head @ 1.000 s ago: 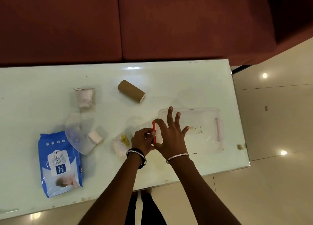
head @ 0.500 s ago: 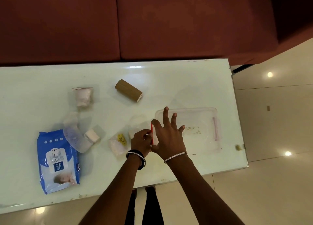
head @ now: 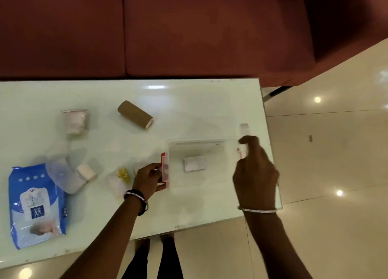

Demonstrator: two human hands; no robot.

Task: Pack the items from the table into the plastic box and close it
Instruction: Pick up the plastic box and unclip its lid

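The clear plastic box (head: 201, 144) sits near the table's right end, with a small white packet (head: 194, 163) visible in it. My left hand (head: 148, 179) pinches the red latch (head: 164, 166) on the box's left end. My right hand (head: 255, 173) is blurred, its fingers curled over the box's right end, where a clear latch flap (head: 244, 129) sticks up. I cannot tell whether the lid is on. To the left lie a brown roll (head: 135, 117), a blue wipes pack (head: 35, 203), a bag of white pads (head: 75, 121), a white roll (head: 86, 171) and a small bag with a yellow item (head: 120, 180).
The glossy white table (head: 189, 102) ends just right of the box, with its front edge close to my forearms. A dark red sofa (head: 168, 31) runs along the far side. Shiny tiled floor (head: 327, 153) lies to the right.
My right hand has moved from the box's left end across to its right end. My left hand has stayed on the red latch. The white packet now shows in the box.
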